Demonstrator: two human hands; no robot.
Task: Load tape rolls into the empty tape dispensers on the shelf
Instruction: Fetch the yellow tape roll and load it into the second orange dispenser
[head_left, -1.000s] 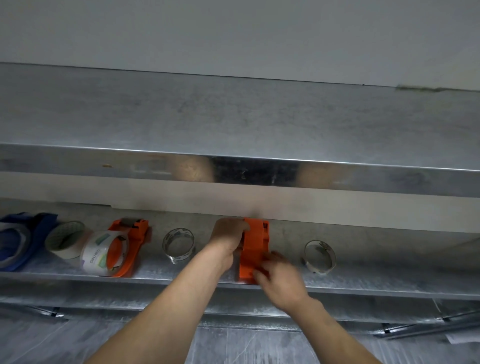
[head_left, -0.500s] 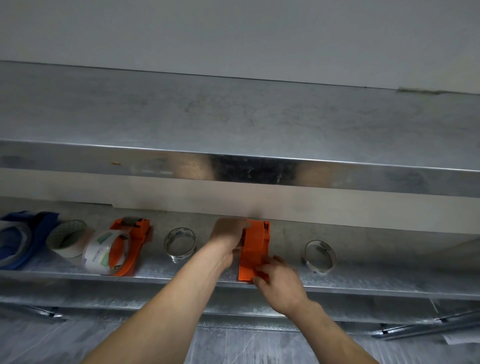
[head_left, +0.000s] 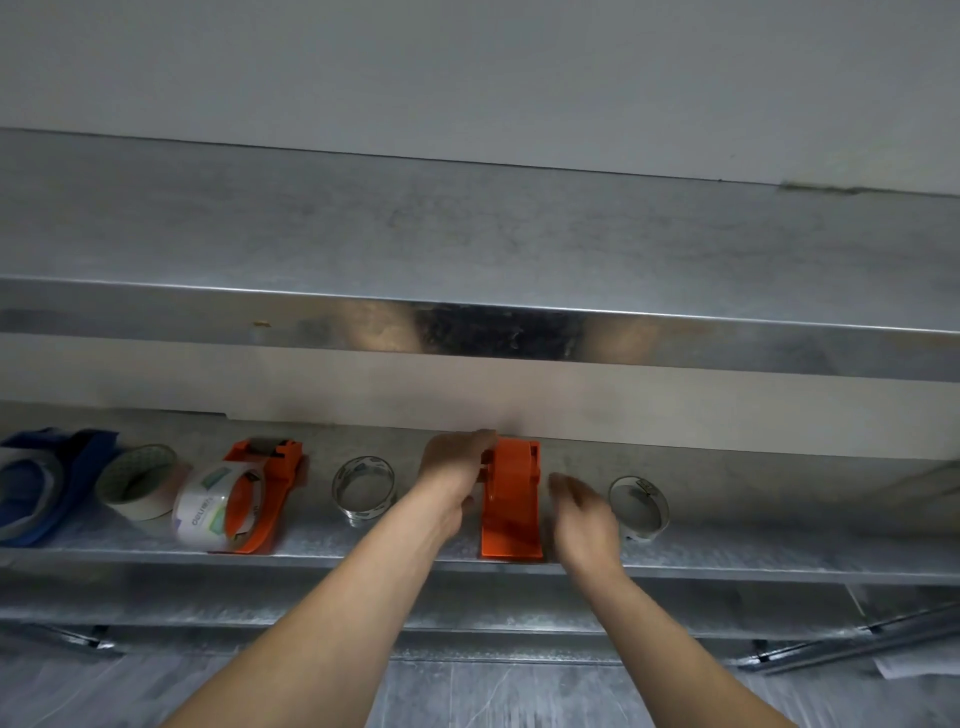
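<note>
L hand (head_left: 453, 467) gripping orange dispenser (head_left: 510, 499) to steady it | R hand (head_left: 584, 512) hovering open, empty (blurred), beside clear tape roll (head_left: 639, 506) | loading pending

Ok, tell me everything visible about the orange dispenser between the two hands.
The orange dispenser looks like moulded plastic, a flat handle widening toward the shelf's front edge, with a blockier head at the back near the wall. No tape roll shows on it. It sits on the shelf surface. The left hand grips its head from the left; the right hand, blurred, is beside it and apart.
</note>
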